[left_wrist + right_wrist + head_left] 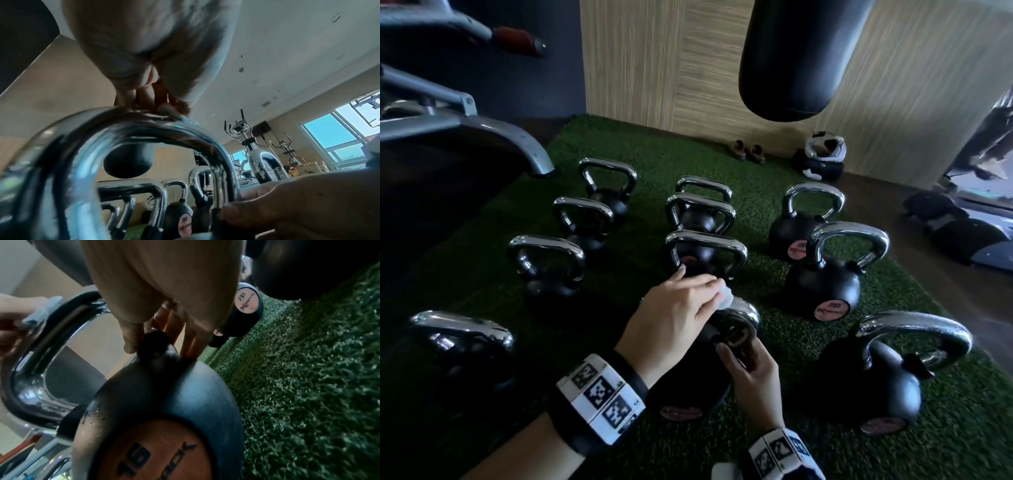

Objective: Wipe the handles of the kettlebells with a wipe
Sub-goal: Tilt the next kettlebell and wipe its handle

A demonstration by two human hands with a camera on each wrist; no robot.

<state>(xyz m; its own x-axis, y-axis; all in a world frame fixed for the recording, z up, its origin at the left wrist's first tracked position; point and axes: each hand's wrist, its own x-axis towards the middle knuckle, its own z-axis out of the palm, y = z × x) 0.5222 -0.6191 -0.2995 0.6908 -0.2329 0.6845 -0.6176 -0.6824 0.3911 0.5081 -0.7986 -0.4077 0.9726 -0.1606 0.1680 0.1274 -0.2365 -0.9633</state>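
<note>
Green turf (pixel 774 212); wipe (pixel 484 298) pinched in left hand (pixel 674 308) grip atop kettlebell handle (pixel 743 313).

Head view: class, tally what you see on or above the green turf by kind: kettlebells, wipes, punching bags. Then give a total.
Kettlebells: 11
Wipe: 1
Punching bag: 1
Total: 13

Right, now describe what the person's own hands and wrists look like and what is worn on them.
Both hands are bare, with no gloves and no sleeves in view. The left hand has a wide black wristband carrying white panels printed with black square-pattern markers. The right hand wears a similar marker band with a blue-tinted panel.
</note>
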